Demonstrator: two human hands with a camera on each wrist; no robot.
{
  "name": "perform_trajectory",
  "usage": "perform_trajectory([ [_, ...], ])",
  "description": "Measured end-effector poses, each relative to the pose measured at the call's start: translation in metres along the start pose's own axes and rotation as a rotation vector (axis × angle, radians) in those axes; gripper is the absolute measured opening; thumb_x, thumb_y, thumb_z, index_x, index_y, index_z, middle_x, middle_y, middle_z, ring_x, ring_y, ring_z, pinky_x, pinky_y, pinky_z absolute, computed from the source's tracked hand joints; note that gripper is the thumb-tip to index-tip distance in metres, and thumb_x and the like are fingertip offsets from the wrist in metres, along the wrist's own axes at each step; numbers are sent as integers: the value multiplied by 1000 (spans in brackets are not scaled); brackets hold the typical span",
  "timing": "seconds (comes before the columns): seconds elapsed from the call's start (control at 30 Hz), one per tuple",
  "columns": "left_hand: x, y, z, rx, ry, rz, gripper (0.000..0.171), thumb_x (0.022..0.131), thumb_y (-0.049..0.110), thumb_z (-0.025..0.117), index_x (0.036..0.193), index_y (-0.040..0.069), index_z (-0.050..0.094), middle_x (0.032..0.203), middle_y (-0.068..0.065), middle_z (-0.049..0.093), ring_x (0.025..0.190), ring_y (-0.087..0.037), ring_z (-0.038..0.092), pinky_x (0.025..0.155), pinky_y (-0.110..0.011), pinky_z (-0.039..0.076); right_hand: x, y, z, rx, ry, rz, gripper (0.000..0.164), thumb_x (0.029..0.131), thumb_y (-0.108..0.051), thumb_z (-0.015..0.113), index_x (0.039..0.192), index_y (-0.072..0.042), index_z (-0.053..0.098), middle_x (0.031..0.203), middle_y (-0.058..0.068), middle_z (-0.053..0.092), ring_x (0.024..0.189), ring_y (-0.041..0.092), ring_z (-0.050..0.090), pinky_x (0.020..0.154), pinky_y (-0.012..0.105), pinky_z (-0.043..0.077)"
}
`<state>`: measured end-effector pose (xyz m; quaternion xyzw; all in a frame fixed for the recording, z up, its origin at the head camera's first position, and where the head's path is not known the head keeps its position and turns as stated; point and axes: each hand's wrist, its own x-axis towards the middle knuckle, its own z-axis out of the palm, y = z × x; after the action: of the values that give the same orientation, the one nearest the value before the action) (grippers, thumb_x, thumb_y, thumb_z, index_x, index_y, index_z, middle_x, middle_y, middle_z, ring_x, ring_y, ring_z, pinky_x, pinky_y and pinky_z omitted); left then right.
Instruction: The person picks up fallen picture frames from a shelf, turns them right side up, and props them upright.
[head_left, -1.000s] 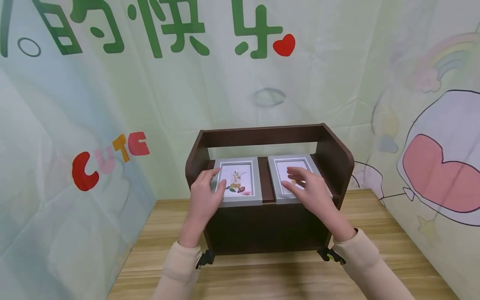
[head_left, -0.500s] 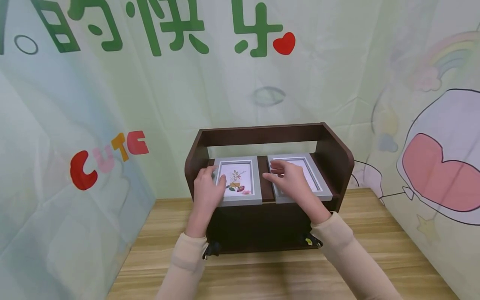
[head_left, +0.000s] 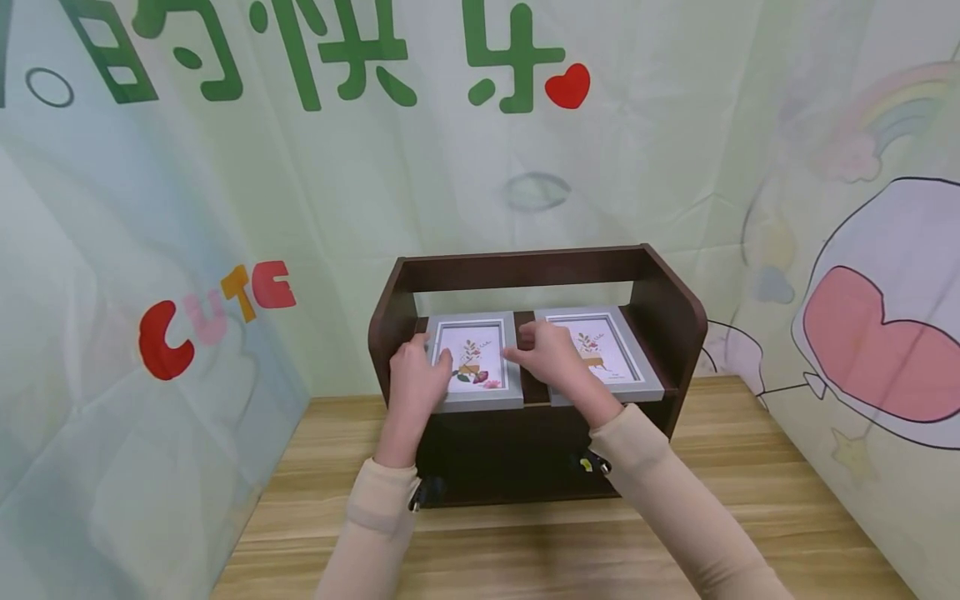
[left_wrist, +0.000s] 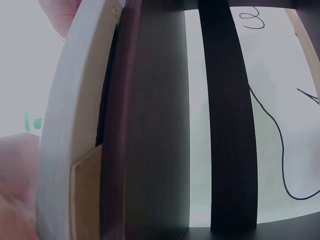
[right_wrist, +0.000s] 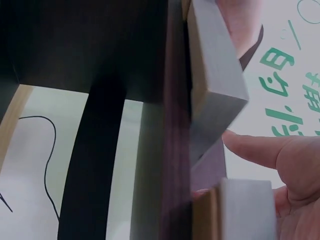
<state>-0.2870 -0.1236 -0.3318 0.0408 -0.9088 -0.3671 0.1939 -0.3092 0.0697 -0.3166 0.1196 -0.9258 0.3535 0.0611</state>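
Two silver-grey picture frames with flower prints lie side by side on the dark brown shelf. At the outer edge of the left picture frame (head_left: 472, 402) is my left hand (head_left: 412, 379), its thumb over the front and fingertips by the side. My right hand (head_left: 551, 354) reaches over the inner side of the right picture frame (head_left: 637, 385). Its thumb is at the left frame's inner border, and its other fingers bend over the gap. In the right wrist view the right thumb (right_wrist: 255, 150) lies close to a frame corner. Neither frame is lifted.
The dark brown shelf (head_left: 528, 271) has a raised back rail and side panels, with both frames between them. It stands on a wood-grain table (head_left: 322, 467). Printed cloth walls (head_left: 360, 192) surround it at the back and sides.
My right hand has moved left, from over the right frame to the gap beside the left frame. My left hand has shifted only slightly at the left edge. Both frames stay in place.
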Motion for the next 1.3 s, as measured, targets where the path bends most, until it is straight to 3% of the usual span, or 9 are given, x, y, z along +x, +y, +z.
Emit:
perform_trajectory([
  [0.13,1,-1,-1,2,-44,-24,51,90,25,56,130,-6,50,128,-27,56,117,-40,53,99,-50,44,4,1,6,-45,-6,-7,46,86,-30,69,118,2,62,111,16,67,95,24,61,84,36,52],
  [0.23,2,-1,-2,3,-76,-39,52,91,26,56,131,-6,49,130,-26,54,116,-38,54,99,-49,44,7,2,8,-39,-13,-12,37,85,-30,70,107,0,66,96,12,67,79,20,54,71,32,48],
  [0.37,3,0,-3,-11,-106,-69,53,92,27,56,133,-4,48,132,-25,53,114,-36,54,100,-49,44,6,-1,8,-38,-5,-21,29,84,-30,71,90,-2,64,73,5,55,67,17,46,58,26,37],
  [0.53,3,2,-5,-34,-123,-97,53,92,27,56,135,-3,46,135,-24,51,115,-34,53,103,-50,42,6,-3,8,-33,3,-12,29,84,-28,72,84,-2,60,66,3,47,62,16,42,55,25,34],
  [0.7,3,0,-4,-58,-130,-109,54,92,27,56,137,-1,44,138,-23,48,118,-33,51,105,-49,40,7,-3,7,-32,1,8,33,84,-27,72,99,2,65,90,12,66,73,19,51,66,31,46],
  [0.83,4,-2,-4,-74,-129,-98,53,93,24,56,138,-1,44,140,-22,46,124,-33,49,107,-49,38,7,-4,6,-13,-7,29,42,85,-25,71,116,2,63,112,17,67,91,24,60,81,37,52],
  [1.07,5,-2,-5,-103,-116,-70,51,93,17,55,139,-1,42,142,-22,45,128,-34,46,108,-49,37,6,-6,4,19,12,60,46,85,-19,70,124,4,58,121,17,64,115,30,58,97,39,48],
  [1.3,3,-1,-5,-145,-57,-37,48,92,10,54,138,0,44,140,-20,48,127,-33,47,107,-47,38,6,-6,5,62,72,52,44,83,-12,70,123,4,59,121,16,65,116,29,58,100,39,45],
])
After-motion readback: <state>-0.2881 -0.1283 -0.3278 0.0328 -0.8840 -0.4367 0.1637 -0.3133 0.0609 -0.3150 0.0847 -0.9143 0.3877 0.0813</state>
